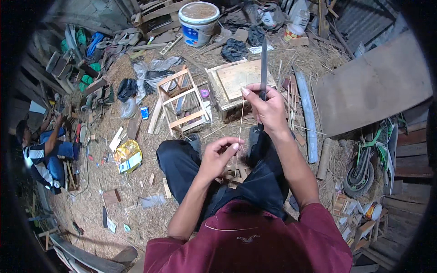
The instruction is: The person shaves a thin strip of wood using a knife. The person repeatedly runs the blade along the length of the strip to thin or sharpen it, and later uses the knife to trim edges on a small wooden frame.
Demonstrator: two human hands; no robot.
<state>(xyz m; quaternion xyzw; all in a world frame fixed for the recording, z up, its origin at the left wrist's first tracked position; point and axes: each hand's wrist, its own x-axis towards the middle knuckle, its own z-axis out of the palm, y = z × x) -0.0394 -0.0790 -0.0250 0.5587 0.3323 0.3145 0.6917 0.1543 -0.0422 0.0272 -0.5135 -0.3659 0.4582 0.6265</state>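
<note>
Head view: long, thin, pale strip like split wood or bamboo (241, 119) stands slightly tilted between the hands, above the lap; left hand (219, 157) pinches its lower part between thumb and fingertips, a short tail running below; right hand (267, 108) is closed round a long, narrow, dark-bladed knife (264, 63), blade up, while its thumb and forefinger nip the strip near the top; which way the edge faces, cannot tell; beyond the hands, an open frame of pale wooden slats (189, 119) beside a low, pale wooden box (234, 78); strip likely very light, springy, easily snapped or splintered; best taken lightly near both ends, fingers clear of blade; knife probably stiff, heavier, surest by the handle.
</note>
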